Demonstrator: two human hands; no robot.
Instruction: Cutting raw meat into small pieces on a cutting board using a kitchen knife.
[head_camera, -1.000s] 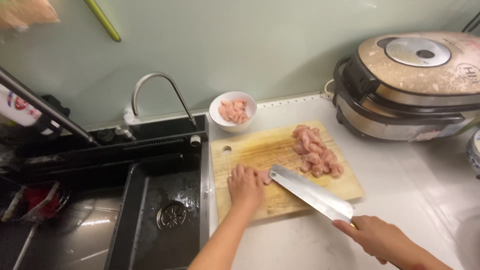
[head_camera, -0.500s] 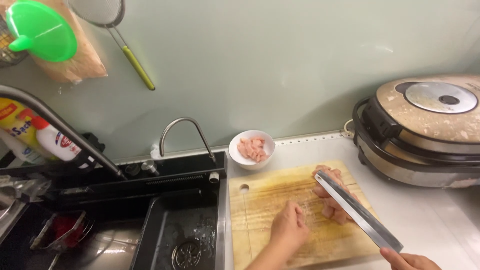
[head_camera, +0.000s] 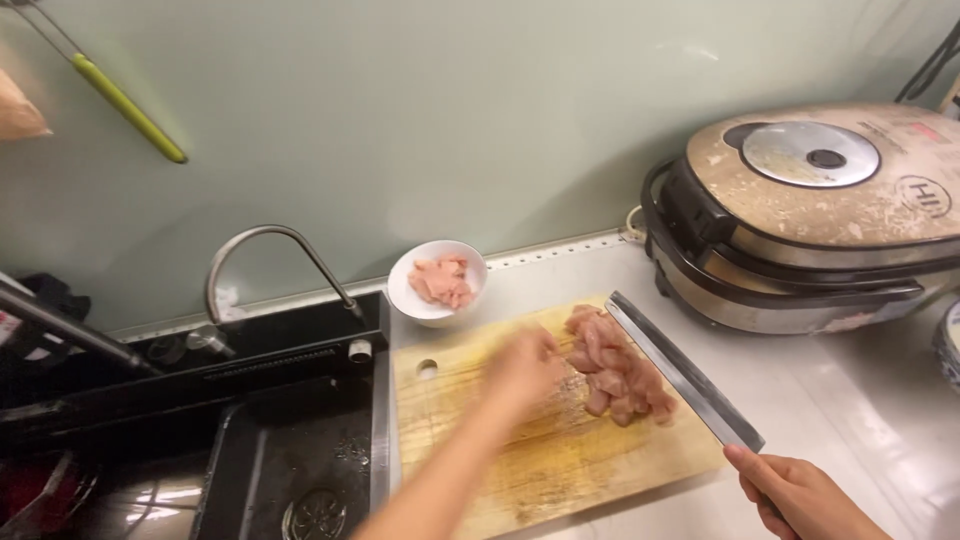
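Head view, looking down at my counter (head_camera: 850, 400). My right hand (head_camera: 800, 495) grips the handle of a cleaver (head_camera: 680, 372), fingers wrapped tight around it; the long flat blade lies edge-down along the right side of a pile of raw meat pieces (head_camera: 612, 372). My left hand (head_camera: 525, 365) hovers over the wooden cutting board (head_camera: 500, 460), just left of the meat; it is blurred, so I cannot tell whether its fingers are spread or closed, and it seems to hold nothing. The meat sits on the far right part of the board, between my left hand and the blade. A small white bowl (head_camera: 402, 290) with more cut meat stands beyond the board, near the wall. To the left lie a dark sink (head_camera: 250, 460) and a curved tap (head_camera: 270, 250); to the right stands a large round cooker (head_camera: 820, 220). I judge the meat soft, wet and slippery, likely to slide under pressure; it is best scooped from below or pinched as a bunch, with the blade as a stiff support.
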